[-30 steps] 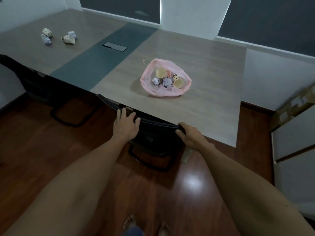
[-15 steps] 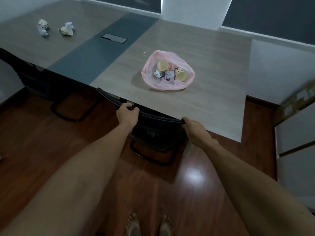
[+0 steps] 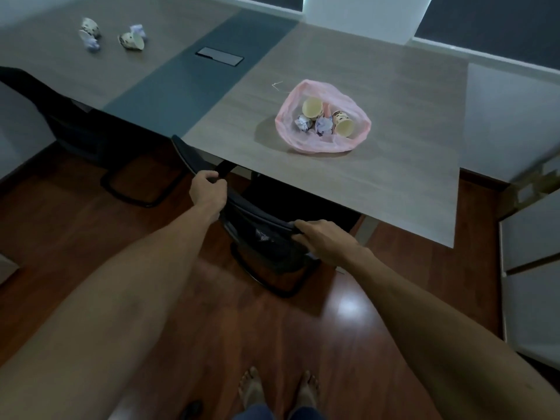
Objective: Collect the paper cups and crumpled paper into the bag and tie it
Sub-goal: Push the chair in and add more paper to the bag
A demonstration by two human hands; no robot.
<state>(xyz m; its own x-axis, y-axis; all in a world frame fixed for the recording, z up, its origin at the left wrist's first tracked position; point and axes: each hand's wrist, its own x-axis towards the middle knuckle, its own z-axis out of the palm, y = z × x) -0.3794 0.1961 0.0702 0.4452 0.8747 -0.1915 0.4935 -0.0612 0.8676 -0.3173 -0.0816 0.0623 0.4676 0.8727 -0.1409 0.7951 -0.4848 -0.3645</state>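
Bag: pink plastic bag [image 3: 323, 144] lies open and slumped on the tabletop [image 3: 378, 183], straight ahead of the person and a little to the right, past the near edge.
Bag contents: two paper cups on their sides, one [image 3: 312, 107] at the back, one [image 3: 343, 124] to the right, with two crumpled paper balls [image 3: 323, 125] between and in front of them.
Loose litter: two more cups [image 3: 131, 41] and [image 3: 89, 27], with crumpled paper [image 3: 138, 30] and [image 3: 92, 45] beside them, sit at the far left of the tabletop, well apart from the bag.
Left hand grip: left hand [image 3: 208, 192] is closed around the top rail of the black chair [image 3: 257, 225], at its left end.
Right hand grip: right hand [image 3: 325, 242] is curled over the same rail at its right end; holding the chair, nothing of the task.
Key relation: the chair stands between the person and the tabletop edge; the bag lies beyond it, nearer the right hand, while the loose litter lies far off to the left hand's side.
Judgement: neither hand is free, and the leftover cups look out of reach from this spot, so the next step probably means letting go of the chair and going left along the tabletop.
Progress: roughly half the litter is in the bag; its mouth is untied.
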